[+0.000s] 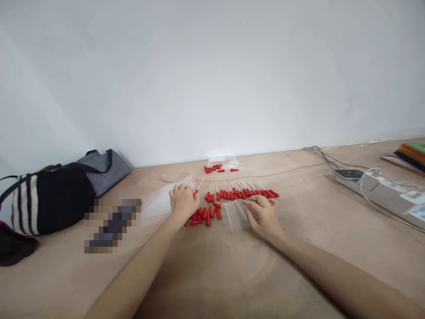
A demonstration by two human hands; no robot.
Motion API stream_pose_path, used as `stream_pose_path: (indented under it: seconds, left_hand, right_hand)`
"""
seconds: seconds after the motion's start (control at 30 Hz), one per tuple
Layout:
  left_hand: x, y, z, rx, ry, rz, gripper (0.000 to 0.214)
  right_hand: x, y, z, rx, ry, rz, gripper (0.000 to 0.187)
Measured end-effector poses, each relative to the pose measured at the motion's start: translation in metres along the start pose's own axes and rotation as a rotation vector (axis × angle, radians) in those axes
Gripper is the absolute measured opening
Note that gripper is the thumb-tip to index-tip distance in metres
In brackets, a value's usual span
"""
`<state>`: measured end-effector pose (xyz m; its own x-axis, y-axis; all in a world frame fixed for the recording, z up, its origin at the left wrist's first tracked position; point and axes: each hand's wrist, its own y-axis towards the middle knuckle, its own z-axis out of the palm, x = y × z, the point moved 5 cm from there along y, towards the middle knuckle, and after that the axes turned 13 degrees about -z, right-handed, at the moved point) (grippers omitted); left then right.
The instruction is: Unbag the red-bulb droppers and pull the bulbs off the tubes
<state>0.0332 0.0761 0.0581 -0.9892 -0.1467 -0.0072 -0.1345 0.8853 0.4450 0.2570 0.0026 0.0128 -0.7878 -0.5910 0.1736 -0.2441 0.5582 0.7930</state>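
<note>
On the plywood table (212,274) lies a row of assembled droppers (244,191), clear tubes with red bulbs. In front of them are several loose red rubber bulbs (206,215) and a bundle of bare clear tubes (234,217). My left hand (182,203) is closed in a pinch on a dropper with a red bulb, just over the loose bulbs. Beside that hand lies a clear plastic bag (159,201). My right hand (262,212) rests on the bare tubes with its fingers curled; whether it grips one is hidden.
A small clear bag with a few red bulbs (222,165) lies near the wall. Striped bags (56,195) sit at the left. A white power strip (385,190) with cables lies at the right, with stacked coloured sheets (411,155) behind it.
</note>
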Motion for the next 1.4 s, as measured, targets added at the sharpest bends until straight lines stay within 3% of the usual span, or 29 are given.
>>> stream_pose_path:
  seconds: [0.07, 0.13, 0.23, 0.37, 0.73, 1.1, 1.27, 1.4]
  left_hand:
    - [-0.003, -0.020, -0.013, -0.130, -0.069, 0.127, 0.018]
    - [-0.011, -0.044, -0.019, -0.178, -0.165, 0.290, 0.015]
    - [-0.026, -0.077, -0.019, -0.177, -0.297, 0.506, 0.015]
    - [-0.043, -0.097, -0.016, -0.144, -0.395, 0.617, 0.016]
    - [-0.045, -0.103, -0.012, -0.103, -0.493, 0.647, 0.018]
    - [-0.042, -0.109, -0.015, -0.113, -0.468, 0.658, 0.019]
    - [-0.018, -0.096, -0.018, -0.151, -0.583, 0.530, 0.016]
    - [0.008, -0.070, -0.019, -0.088, -0.742, 0.351, 0.019]
  right_hand:
    - [0.005, 0.002, -0.003, -0.021, -0.022, -0.042, 0.021]
    - [0.012, 0.004, -0.007, -0.027, -0.061, -0.099, 0.023]
    - [0.025, 0.005, -0.010, 0.000, -0.115, -0.221, 0.028]
    - [0.036, 0.003, -0.008, 0.026, -0.106, -0.368, 0.020]
    - [0.040, -0.007, 0.000, 0.135, -0.148, -0.469, 0.025]
    - [0.042, -0.010, -0.005, 0.093, -0.101, -0.504, 0.022]
    - [0.016, -0.010, -0.013, 0.063, -0.105, -0.345, 0.019]
    - [-0.009, -0.009, -0.006, 0.099, -0.078, -0.175, 0.028]
